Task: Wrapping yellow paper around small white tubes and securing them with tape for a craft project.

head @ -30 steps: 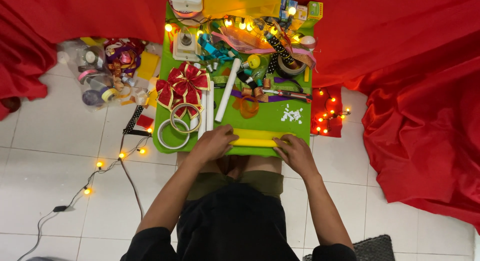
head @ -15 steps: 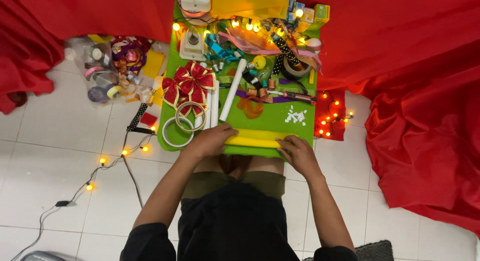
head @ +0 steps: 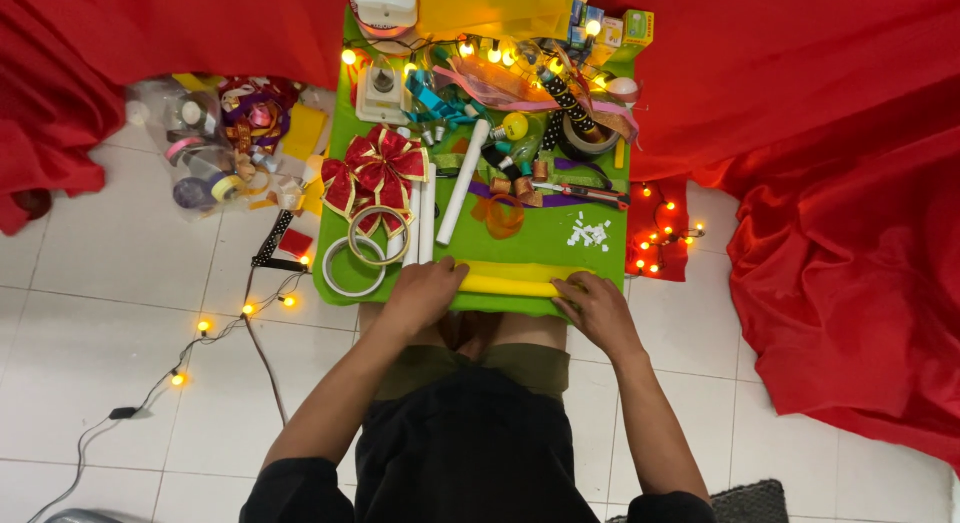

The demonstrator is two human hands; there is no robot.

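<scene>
Nearest the camera, the seated person's dark shirt and olive shorts fill the bottom of the view, over a white tiled floor [head: 120, 383]. A corner of a grey mat [head: 745, 503] lies just to the right of the right forearm. Both forearms reach forward to the near edge of a small green table [head: 530, 245].

The left hand [head: 425, 293] lies palm down, fingers flat, on the left end of a yellow roll [head: 510, 281] that lies along the table's near edge. The right hand [head: 595, 308] curls over the roll's right end, its fingers bent around it. The hands are apart, one at each end, both pressing on the roll.

Just beyond the left hand lie two tape rings [head: 365, 248], white tubes [head: 462, 183] and a red and gold bow [head: 375, 168]. Beyond the right hand lie small white scraps [head: 588, 233], then scissors [head: 585, 193] and a jumble of ribbons and lit fairy lights [head: 500, 53].

Left of the left arm, a string of lights [head: 245, 308] trails over the tiles towards a clear bag of ribbon spools [head: 205, 153]. Red cloth [head: 830, 183] drapes the far side and the whole right.
</scene>
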